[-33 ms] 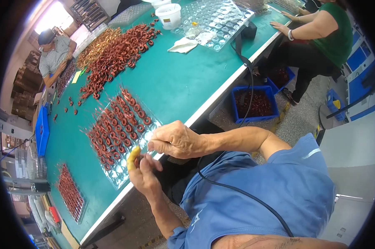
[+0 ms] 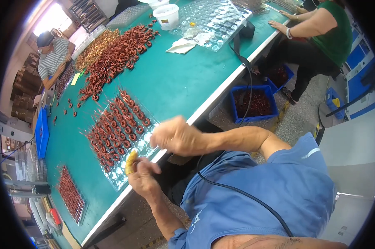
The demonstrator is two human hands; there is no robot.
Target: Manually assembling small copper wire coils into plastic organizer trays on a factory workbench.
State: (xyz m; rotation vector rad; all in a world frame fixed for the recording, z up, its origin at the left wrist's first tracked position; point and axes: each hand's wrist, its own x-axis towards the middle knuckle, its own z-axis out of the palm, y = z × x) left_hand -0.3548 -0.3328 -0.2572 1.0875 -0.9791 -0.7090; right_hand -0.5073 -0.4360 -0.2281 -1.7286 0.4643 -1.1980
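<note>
My left hand (image 2: pixel 143 176) is at the table's near edge, with a yellow covering (image 2: pixel 131 162) on one finger. Its thumb and fingers are pinched together, and anything between them is too small to make out. Just above and to the right, my right hand (image 2: pixel 175 136) is closed and blurred by motion; its fingertips hide what they may hold. Beyond both hands lies a clear plastic tray (image 2: pixel 119 179) with rows of small red rings (image 2: pixel 122 123) with thin wire ends. The tray's pockets nearest my hands show no rings.
A heap of red rings (image 2: pixel 108 62) lies on the green table (image 2: pixel 175 83), beside copper-coloured pieces (image 2: pixel 97 46). Another filled tray (image 2: pixel 71 195) is at lower left. A white bucket (image 2: pixel 166 17), a cloth (image 2: pixel 181 46) and blue bins (image 2: pixel 253 103) stand around. Two people work nearby.
My right hand has shifted slightly up and away from my left hand and is now blurred. My left hand has dropped a little, its yellow-covered finger lower.
</note>
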